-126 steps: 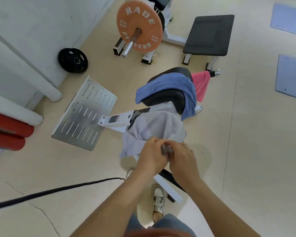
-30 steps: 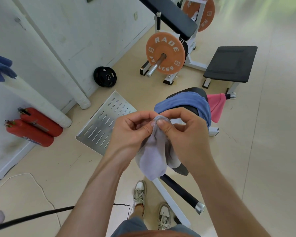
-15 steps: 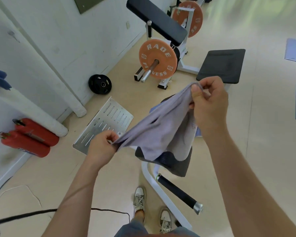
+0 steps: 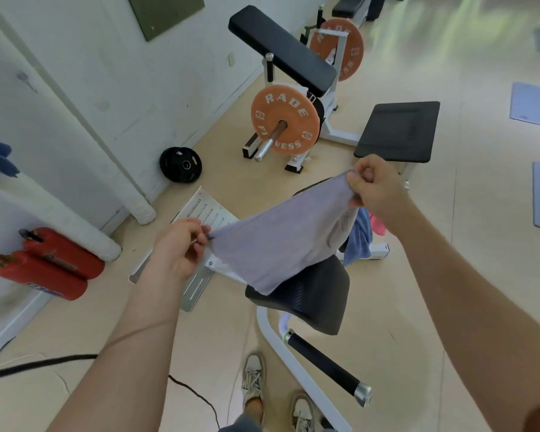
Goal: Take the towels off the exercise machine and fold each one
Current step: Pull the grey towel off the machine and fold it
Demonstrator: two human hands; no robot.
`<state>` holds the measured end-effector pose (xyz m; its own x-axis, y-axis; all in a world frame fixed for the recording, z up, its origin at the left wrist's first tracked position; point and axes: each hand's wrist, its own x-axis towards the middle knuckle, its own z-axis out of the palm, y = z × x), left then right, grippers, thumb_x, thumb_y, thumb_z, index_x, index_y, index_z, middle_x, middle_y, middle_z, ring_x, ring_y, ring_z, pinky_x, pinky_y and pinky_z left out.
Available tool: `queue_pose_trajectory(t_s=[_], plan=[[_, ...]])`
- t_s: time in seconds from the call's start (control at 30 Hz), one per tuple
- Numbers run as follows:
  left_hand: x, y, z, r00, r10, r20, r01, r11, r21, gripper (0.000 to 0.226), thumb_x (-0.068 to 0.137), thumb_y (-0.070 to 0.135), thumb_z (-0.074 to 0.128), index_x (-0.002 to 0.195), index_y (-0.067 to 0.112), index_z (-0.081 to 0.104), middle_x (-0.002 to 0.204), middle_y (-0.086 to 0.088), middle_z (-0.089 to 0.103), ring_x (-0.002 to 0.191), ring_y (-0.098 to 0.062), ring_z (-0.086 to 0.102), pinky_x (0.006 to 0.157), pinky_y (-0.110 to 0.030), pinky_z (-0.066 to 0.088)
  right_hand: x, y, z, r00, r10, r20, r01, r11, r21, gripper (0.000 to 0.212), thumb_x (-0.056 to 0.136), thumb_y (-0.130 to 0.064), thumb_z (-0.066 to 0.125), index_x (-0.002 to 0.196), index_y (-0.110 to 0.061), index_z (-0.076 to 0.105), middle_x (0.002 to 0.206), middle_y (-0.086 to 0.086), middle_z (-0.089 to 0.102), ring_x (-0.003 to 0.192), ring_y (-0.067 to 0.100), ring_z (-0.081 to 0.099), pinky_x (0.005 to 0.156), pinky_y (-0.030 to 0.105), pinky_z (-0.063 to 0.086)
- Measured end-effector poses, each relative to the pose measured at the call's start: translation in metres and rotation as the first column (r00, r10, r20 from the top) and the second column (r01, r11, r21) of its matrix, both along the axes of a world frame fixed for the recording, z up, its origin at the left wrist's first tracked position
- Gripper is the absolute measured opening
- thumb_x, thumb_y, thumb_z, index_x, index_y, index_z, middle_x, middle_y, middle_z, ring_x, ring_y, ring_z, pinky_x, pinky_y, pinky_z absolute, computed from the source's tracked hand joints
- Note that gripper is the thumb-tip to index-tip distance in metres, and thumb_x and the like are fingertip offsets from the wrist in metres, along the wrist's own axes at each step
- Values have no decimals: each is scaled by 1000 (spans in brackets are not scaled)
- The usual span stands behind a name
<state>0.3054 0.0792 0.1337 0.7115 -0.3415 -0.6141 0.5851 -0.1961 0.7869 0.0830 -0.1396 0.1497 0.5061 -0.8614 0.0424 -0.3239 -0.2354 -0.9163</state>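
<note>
While the exercise machine (image 4: 309, 294) stands as before, the grey towel (image 4: 281, 238) has changed most. A second ago it was a bunch pinched between two touching hands; now it is a sheet pulled nearly taut in the air above the black seat pad, its lower edge hanging just over the pad. The right hand (image 4: 374, 185) is raised and far out, fingers curled tight round one top corner. The left hand (image 4: 181, 247) is lower and nearer the body, pinching the opposite corner between thumb and fingers. Both hands are now well apart. The blue towel (image 4: 359, 235) still hangs on the machine, largely hidden behind the grey one, and a sliver of the pink towel (image 4: 377, 226) shows beside it.
</note>
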Motion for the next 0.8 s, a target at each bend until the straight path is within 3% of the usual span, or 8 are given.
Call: queue_pose_trajectory(t_s=[0.1,0.17,0.27,0.37,0.5,0.6,0.67,0.8], plan=[[20,-14,3,988,44,147,-52,998,48,26,83,-9,43,74,14,50,69,-6,54,44,-9,50,35,-12,39,10,-10,1,999,-29,-36,32,997,65,12,96,-13,55,85,-13,49,62,1,43,59,17,49,58,31,57],[26,-23,3,968,-32,247,14,997,75,25,84,-7,47,76,15,55,74,-7,57,53,-13,54,43,-16,47,18,-13,12,999,-4,-50,4,1000,7,20,95,-13,55,78,-19,47,58,-1,40,55,13,45,57,33,52],[6,-47,-1,838,-388,384,377,920,105,28,82,-6,57,87,21,64,94,-2,66,83,-14,63,73,-22,51,33,-3,35,978,144,-151,-170,970,-176,16,95,-15,52,81,-20,49,54,-5,38,48,3,36,55,21,37],[-30,-74,1,621,-600,504,647,755,100,45,76,-2,66,111,27,63,118,9,63,112,-3,56,88,-21,46,44,15,56,930,317,-185,-347,925,-157,8,97,-14,48,94,-7,49,57,2,36,47,3,31,46,11,29],[-43,-92,17,496,-628,600,780,626,10,49,76,-1,68,121,15,60,118,5,64,91,9,60,63,-3,44,39,21,71,888,435,-148,-443,896,-24,5,98,-16,50,96,-12,49,71,5,53,65,10,43,59,23,38],[-36,-91,22,528,-630,569,808,579,-109,27,74,7,70,102,8,68,99,-7,71,87,-12,65,76,-22,49,30,19,78,871,490,-39,-481,865,139,4,99,-14,49,95,-13,48,65,-10,56,64,12,42,53,19,37],[-29,-90,18,513,-663,545,835,532,-138,23,72,17,71,95,16,70,92,-2,72,87,-15,65,80,-35,45,26,19,80,869,493,28,-490,852,186,6,99,-12,48,93,-15,47,65,-8,54,63,14,40,48,17,37],[-28,-83,11,439,-806,397,893,344,-289,34,67,37,81,97,23,72,96,1,70,93,-18,64,85,-30,47,26,22,75,874,456,167,-486,831,271,6,98,-13,48,93,-15,48,67,4,47,60,13,43,46,15,38]])
